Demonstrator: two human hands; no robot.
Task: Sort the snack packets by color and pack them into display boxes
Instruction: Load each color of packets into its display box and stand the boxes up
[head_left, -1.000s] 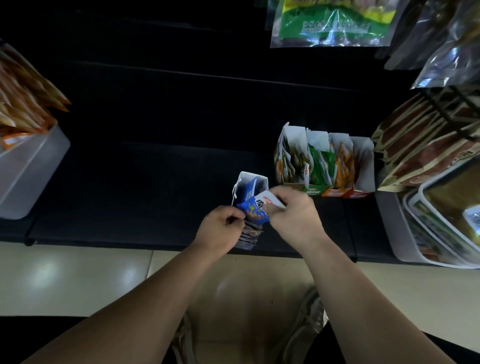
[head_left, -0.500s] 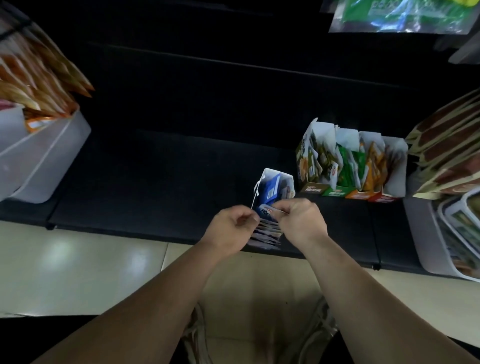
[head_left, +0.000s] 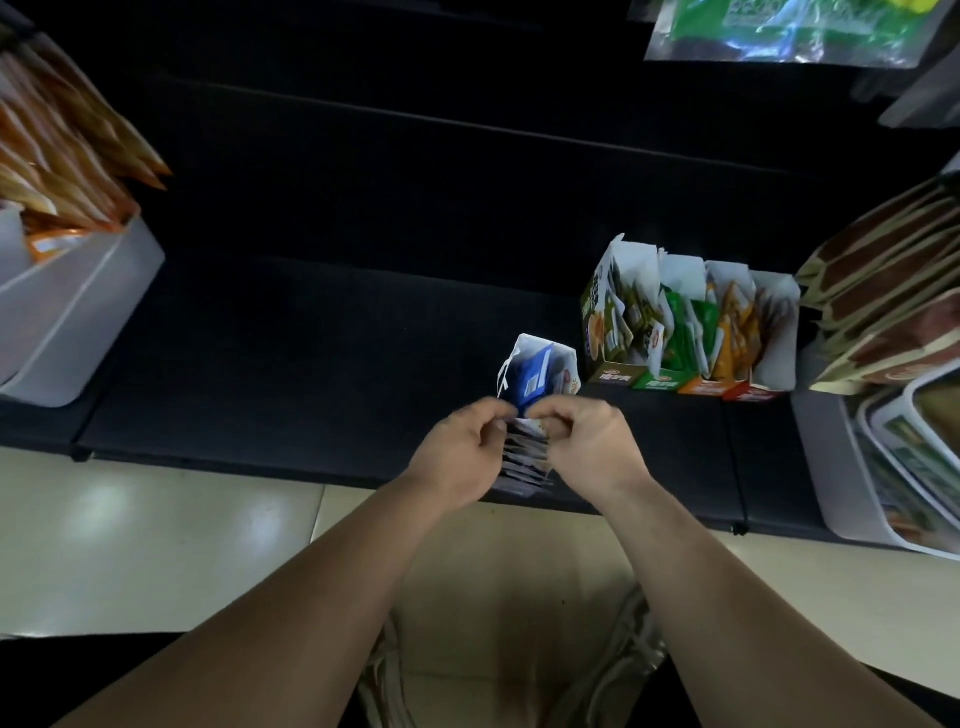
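A: Where are the packets (head_left: 523, 460) held?
B: They are held as a stack between both hands, over the front edge of the shelf (head_left: 311, 364), just in front of the blue box (head_left: 537, 371).
A: How are the fingers set?
B: The left hand (head_left: 457, 448) is curled, and the stack's left side is pinched by thumb and fingertips. The hand is blurred, so the finer grip cannot be told. The right hand (head_left: 589, 441) is curled as well, and the top right of the stack is pinched.
A: What is seen in the blue box?
B: Blue packs are stood upright inside, and a white flap is raised at its back.
A: And beside it?
B: A row of boxes (head_left: 685, 338), four in all and pressed side by side, is set just to its right and further back. They are filled by colour: olive, green, orange, red-brown.
A: What else is shown?
B: A white bin (head_left: 78, 312) of orange pouches is placed at the far left. Brown pouches (head_left: 883, 291) are stacked at the right.
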